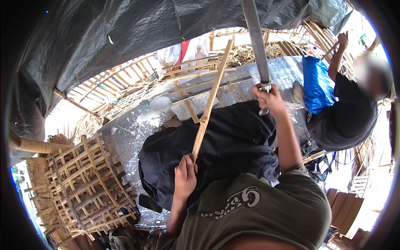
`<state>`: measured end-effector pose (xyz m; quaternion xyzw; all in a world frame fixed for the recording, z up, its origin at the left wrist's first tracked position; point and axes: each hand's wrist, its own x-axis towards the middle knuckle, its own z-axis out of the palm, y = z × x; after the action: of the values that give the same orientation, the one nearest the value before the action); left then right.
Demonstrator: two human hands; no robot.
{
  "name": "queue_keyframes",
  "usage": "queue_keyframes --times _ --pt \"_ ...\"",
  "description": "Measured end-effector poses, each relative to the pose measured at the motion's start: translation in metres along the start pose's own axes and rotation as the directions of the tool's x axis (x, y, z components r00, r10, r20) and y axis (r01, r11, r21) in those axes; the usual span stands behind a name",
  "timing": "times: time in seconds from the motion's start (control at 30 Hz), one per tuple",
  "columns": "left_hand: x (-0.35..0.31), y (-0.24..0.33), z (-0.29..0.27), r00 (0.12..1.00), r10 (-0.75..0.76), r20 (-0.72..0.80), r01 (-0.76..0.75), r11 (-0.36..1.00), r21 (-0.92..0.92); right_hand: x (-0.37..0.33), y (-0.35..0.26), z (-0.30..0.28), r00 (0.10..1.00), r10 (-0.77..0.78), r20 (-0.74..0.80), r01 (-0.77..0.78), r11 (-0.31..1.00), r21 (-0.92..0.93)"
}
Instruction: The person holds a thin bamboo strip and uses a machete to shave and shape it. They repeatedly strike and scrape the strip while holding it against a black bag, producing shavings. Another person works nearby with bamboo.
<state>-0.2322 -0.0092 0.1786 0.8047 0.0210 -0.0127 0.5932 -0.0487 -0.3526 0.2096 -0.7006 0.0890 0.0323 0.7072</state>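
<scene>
My left hand (185, 176) is closed round the lower end of a long split bamboo strip (215, 88), which slants up and slightly right, away from me. In my raised right hand (270, 100) is a machete (256, 39) with a metal handle, gripped so that its long, wide blade points up and away. The blade is apart from the strip, to its right. Beneath both hands, dark cloth (212, 137) covers my lap and legs. Thinner bamboo pieces (212, 89) lie just beyond my knees, one close behind the strip.
A woven bamboo lattice (83, 187) stands at the left. To the right, another person (348, 112) in dark clothes sits with a raised hand, beside a blue bag (317, 85). A dark tarp (112, 33) hangs overhead. Bamboo scraps (246, 54) lie at the far side.
</scene>
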Motion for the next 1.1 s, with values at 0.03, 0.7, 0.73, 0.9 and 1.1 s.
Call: queue_keyframes --times 0.03,0.7,0.73,0.9,1.1 --pt "0.002 -0.001 0.003 1.0 0.015 0.012 -0.015 1.0 0.013 -0.011 0.002 0.011 0.994 0.031 0.108 -0.048 0.986 0.159" --pt "0.001 0.012 0.046 0.998 -0.046 -0.046 0.032 0.964 -0.264 -0.065 0.09 0.077 0.827 0.143 0.544 -0.501 0.628 0.596" --pt "0.001 0.012 0.049 0.997 -0.067 -0.033 0.053 0.951 -0.304 -0.068 0.087 0.082 0.821 0.168 0.546 -0.515 0.632 0.579" --pt "-0.002 0.003 0.063 0.994 -0.097 0.054 0.111 0.896 -0.431 -0.078 0.083 0.097 0.806 0.13 0.577 -0.488 0.697 0.526" --pt "-0.015 -0.001 0.076 0.989 -0.122 0.083 0.148 0.806 -0.573 -0.076 0.076 0.098 0.793 -0.009 0.61 -0.382 0.772 0.508"
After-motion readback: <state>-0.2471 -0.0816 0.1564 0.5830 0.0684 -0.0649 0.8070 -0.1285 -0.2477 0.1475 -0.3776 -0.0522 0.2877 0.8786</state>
